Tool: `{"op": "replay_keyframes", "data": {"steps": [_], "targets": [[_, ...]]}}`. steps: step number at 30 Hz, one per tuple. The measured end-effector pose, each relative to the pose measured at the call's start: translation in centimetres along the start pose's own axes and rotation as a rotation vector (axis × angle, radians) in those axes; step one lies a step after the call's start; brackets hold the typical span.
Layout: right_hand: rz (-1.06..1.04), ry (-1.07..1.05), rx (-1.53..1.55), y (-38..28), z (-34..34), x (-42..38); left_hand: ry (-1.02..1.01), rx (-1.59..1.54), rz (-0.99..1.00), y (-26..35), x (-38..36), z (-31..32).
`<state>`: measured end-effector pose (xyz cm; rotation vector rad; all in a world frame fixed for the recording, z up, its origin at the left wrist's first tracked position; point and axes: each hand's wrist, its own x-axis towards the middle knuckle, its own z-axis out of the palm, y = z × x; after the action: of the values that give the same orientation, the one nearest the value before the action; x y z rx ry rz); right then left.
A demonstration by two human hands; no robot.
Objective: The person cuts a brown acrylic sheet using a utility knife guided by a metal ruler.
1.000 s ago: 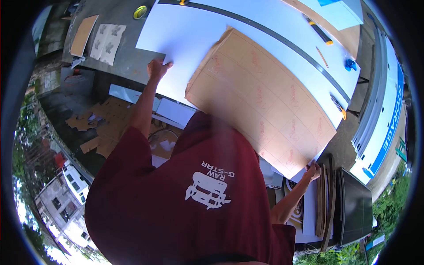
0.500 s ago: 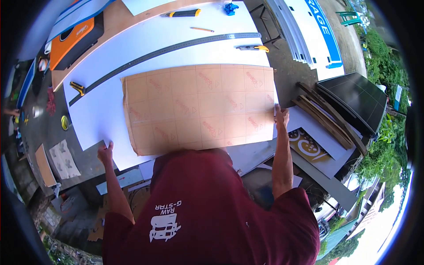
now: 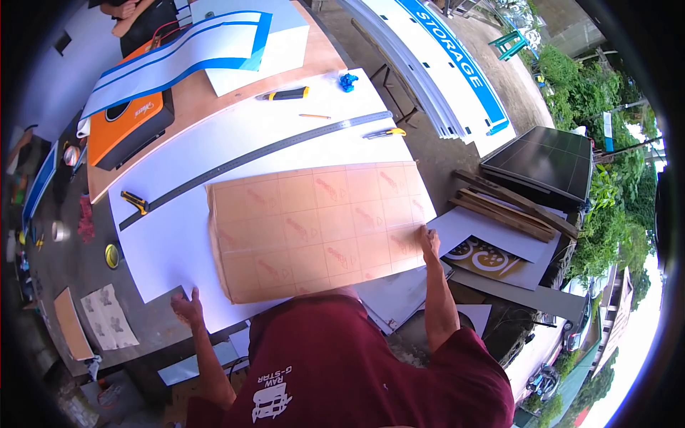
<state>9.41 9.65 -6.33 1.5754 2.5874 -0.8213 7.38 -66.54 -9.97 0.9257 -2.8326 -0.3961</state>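
A flat sheet covered in brown paper [image 3: 321, 228], with red print and a grid of lines, lies on a larger white sheet [image 3: 168, 242]. My right hand [image 3: 430, 244] pinches the right edge of the brown-paper-covered sheet near its lower corner. At the lower left, my left hand [image 3: 187, 308] is by a notched corner of the white sheet, its thumb apart from the fingers. Beyond the brown sheet, a long metal ruler [image 3: 257, 165] rests across the white one. A yellow-and-black cutter [image 3: 134, 202] is by the ruler's left end, and another cutter [image 3: 385, 133] is near its right end.
Farther back are a pencil [image 3: 315, 116], a black-and-yellow hand tool [image 3: 285, 93], a blue object [image 3: 348, 82] and an orange case [image 3: 132, 128]. Wooden strips [image 3: 510, 210] and a dark panel [image 3: 546, 167] stand at right. Another person's arms [image 3: 132, 14] show at top left.
My view has tilted up, so the table sits lower and more of its far side shows. My left hand's fingers look more spread. My right hand stays at the brown sheet's edge.
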Motion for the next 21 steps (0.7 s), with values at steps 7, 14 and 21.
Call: {"op": "replay_keyframes", "data": {"steps": [7, 14, 21], "targets": [[-0.134, -0.177, 0.241, 4.2, 1.2, 0.5, -0.066, -0.571, 0.241, 8.1, -3.8, -1.4], [-0.225, -0.188, 0.229, 2.5, 1.4, 0.8, -0.298, -0.307, 0.039, 14.2, -5.4, -2.1], [-0.374, -0.061, 0.157, -0.1, 1.6, -0.6, -0.273, -0.365, -0.087, 14.7, -6.3, -1.6]]}}
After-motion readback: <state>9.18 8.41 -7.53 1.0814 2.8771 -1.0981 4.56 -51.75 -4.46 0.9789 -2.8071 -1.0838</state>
